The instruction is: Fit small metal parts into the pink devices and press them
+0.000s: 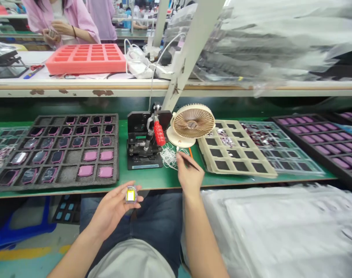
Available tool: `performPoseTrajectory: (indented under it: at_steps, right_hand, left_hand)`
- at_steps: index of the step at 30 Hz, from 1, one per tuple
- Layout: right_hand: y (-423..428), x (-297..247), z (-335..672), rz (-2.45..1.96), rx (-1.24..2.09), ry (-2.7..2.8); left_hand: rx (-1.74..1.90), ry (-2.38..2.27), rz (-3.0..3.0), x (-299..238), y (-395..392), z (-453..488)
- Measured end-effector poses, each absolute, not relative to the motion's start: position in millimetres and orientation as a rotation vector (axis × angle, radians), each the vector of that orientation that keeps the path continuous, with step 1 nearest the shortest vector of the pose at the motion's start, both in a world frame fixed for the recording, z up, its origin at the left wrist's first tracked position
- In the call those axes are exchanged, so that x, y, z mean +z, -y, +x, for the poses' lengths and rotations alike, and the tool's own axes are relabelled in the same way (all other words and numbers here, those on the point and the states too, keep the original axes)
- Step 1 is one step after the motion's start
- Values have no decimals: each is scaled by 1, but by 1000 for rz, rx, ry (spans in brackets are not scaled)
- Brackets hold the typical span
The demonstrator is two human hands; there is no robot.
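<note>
Fingers (pixel 140 199) of the left hand (pixel 113 208) curl lightly around a small square watch case (pixel 131 194), just short of the green table (pixel 152 180), probably so that its white, yellow-edged face stays in view. The right hand (pixel 191 175) is pinched narrow on a dark, slender tool (pixel 192 165), perhaps tweezers; its far end is hidden, and we cannot tell whether a strand from the white cord heap (pixel 168 156) is gripped too. That heap lies beside the red-handled press (pixel 143 160) and before the cream fan (pixel 193 121), likely for easy reach. Outward, we see a grey foam tray (pixel 73 156) and a cream tray (pixel 240 173), compartmented presumably to keep pieces apart. We cannot identify the tiny parts in the clear tray (pixel 305 169); the dark tray (pixel 326 160) beyond is cut off.
</note>
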State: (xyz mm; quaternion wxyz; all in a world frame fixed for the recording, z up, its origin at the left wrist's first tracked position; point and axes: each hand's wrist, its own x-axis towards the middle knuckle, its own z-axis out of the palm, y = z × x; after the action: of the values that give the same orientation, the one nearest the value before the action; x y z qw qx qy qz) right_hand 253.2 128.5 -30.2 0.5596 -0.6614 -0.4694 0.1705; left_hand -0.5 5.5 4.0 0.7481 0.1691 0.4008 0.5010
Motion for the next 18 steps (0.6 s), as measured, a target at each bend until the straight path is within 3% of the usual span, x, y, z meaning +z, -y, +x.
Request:
performPoseTrajectory:
  at_steps: [9, 18]
  right_hand:
    - [-130, -37, 275, -1776, 348, 1190]
    - [-206, 49, 393, -2227, 104, 1005]
  left_hand:
    - [1052, -819, 312, -9, -4, 5]
    - [971, -805, 284, -24, -2, 9]
